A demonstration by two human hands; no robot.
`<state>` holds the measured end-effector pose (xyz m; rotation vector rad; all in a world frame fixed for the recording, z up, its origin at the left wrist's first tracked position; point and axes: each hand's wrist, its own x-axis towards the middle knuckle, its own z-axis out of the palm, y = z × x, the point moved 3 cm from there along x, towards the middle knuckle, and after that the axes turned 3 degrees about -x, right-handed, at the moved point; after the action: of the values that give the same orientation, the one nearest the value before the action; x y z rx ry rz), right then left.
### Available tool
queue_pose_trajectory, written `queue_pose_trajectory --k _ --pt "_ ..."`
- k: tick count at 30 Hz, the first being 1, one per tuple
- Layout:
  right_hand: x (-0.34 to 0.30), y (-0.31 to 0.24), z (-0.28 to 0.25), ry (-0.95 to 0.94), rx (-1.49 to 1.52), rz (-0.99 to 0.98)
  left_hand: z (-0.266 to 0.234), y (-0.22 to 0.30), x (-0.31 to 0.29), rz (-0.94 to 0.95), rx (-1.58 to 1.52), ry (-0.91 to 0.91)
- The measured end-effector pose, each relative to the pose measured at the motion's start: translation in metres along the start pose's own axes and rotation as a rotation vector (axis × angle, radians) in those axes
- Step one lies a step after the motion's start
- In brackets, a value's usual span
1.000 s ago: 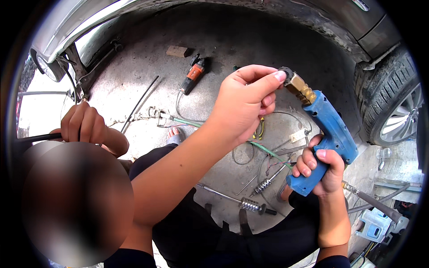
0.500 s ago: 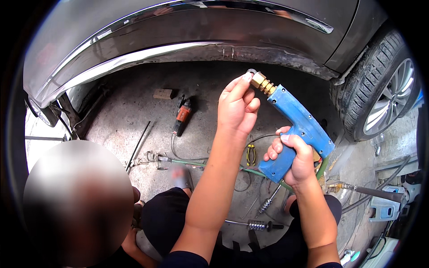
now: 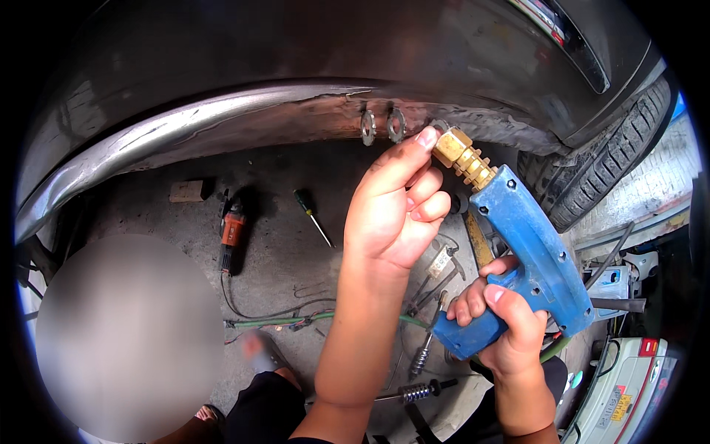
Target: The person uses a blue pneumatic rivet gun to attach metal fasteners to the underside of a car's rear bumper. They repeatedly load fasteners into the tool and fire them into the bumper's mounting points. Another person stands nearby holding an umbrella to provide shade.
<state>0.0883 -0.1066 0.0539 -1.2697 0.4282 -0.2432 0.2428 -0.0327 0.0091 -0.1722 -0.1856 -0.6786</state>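
Observation:
My right hand [image 3: 510, 318] grips the handle of a blue pistol-shaped welding gun [image 3: 540, 240], its brass nozzle [image 3: 471, 164] pointing up and left. Between thumb and fingertips, my left hand [image 3: 396, 200] pinches a metal washer [image 3: 439, 125] at the nozzle's end. Whether this washer touches the car sill [image 3: 296, 124] behind it, I cannot tell. Left of it, two toothed washers [image 3: 396, 125] stand out edgewise from the scraped, bare-metal part of the sill.
Under the car lie an orange angle grinder [image 3: 233, 229], a screwdriver [image 3: 314, 217] and a wooden block [image 3: 188, 191]. A green hose [image 3: 277, 322] and a slide hammer [image 3: 418, 391] are near my legs. One tyre [image 3: 621, 155] stands at right; another person [image 3: 129, 340] is close at left.
My view has come closer to the sill. Both hands have brought the gun and the pinched washer up near it, right of the two standing washers, which show more broadly now.

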Motion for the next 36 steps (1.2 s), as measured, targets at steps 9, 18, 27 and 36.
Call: queue_pose_trajectory --k 9,18,27,36 --pt "0.001 -0.003 0.003 0.006 -0.042 -0.057 0.005 0.002 0.001 -0.096 -0.134 -0.035" --pt "-0.003 -0.008 0.009 0.037 -0.049 -0.031 0.009 -0.006 0.001 -0.104 -0.384 0.034" --pt "-0.005 -0.018 0.016 0.084 -0.261 -0.015 0.012 -0.007 0.001 -0.03 -0.378 0.004" --pt "-0.004 -0.022 0.018 0.07 -0.329 -0.01 0.007 -0.007 0.001 0.0 -0.427 0.029"
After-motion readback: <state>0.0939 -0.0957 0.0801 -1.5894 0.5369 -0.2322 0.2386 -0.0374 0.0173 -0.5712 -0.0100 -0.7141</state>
